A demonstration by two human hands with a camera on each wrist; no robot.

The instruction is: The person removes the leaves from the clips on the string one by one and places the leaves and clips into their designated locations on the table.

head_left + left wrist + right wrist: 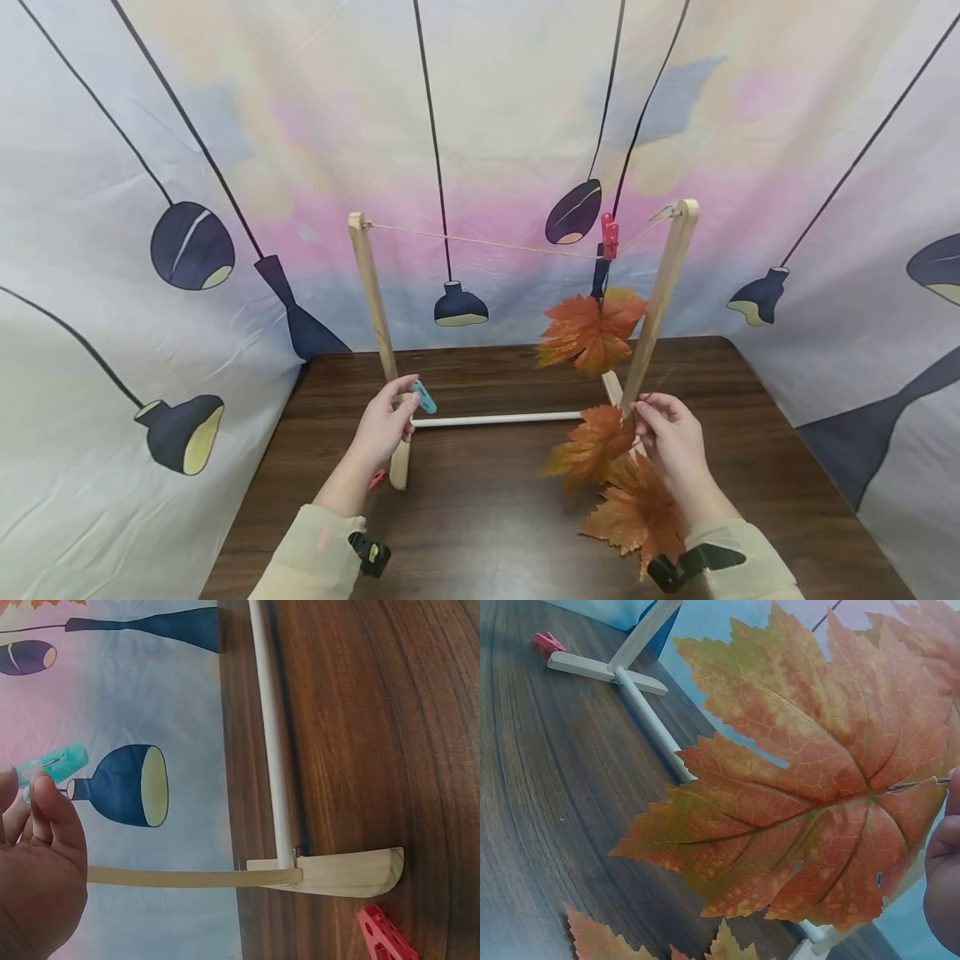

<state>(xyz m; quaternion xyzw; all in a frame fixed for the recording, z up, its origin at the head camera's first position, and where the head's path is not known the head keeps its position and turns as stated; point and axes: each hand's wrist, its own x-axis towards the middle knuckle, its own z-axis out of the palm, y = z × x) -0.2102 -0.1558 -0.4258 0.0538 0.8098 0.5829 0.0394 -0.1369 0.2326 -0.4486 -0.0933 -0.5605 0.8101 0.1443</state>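
Observation:
Between thumb and fingertips my left hand (pixel 378 425) pinches a light blue clothespin (pixel 424 397), beside the left post of a wooden stand. My right hand (pixel 675 442) holds an orange artificial maple leaf (pixel 592 446) by its stem, close to the right post; the right wrist view shows this leaf (pixel 802 802) spread wide. A second maple leaf (pixel 633 510) lies on the table below that hand. Higher up, another maple leaf (pixel 592 333) hangs from the string (pixel 487 242), under a red clothespin (pixel 610 237) clipped there.
Two wooden posts, left (pixel 372 296) and right (pixel 663 292), carry the string and are joined low down by a white rod (pixel 498 419). A spare red clothespin (pixel 384 934) lies by the left foot. Behind the brown table (pixel 480 517) hangs a lamp-patterned cloth (pixel 487 108).

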